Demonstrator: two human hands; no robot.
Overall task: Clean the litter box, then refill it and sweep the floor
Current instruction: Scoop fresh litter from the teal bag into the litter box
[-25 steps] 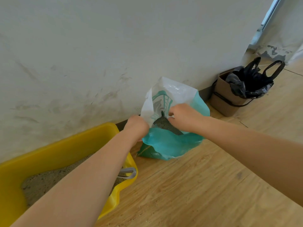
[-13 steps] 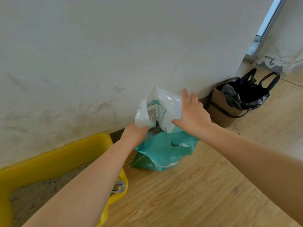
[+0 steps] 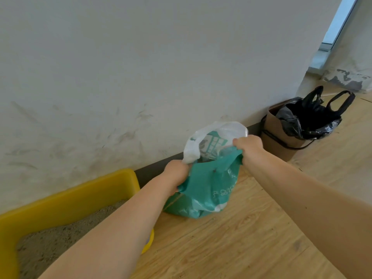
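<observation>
both sets of fingers are curling shut on plastic: the left hand is bunching the near-left edge of the teal and white bag, and the right hand is pinching the bag's rim on the far-right side, so the mouth is being held open between them with something dark showing inside, too dim to name. the bag itself is sitting on the wooden floor, close to the wall's dark baseboard. just to its left the yellow litter box is lying against the wall, with a layer of grey litter covering what shows of its bottom. to the right, near the corner, a brown bin lined with a black bag is standing apart from the hands. judging by this, the work seems to be somewhere around the bag-handling stage, whether for waste or refill is unclear; sweeping looks not yet started, with no broom in sight.
</observation>
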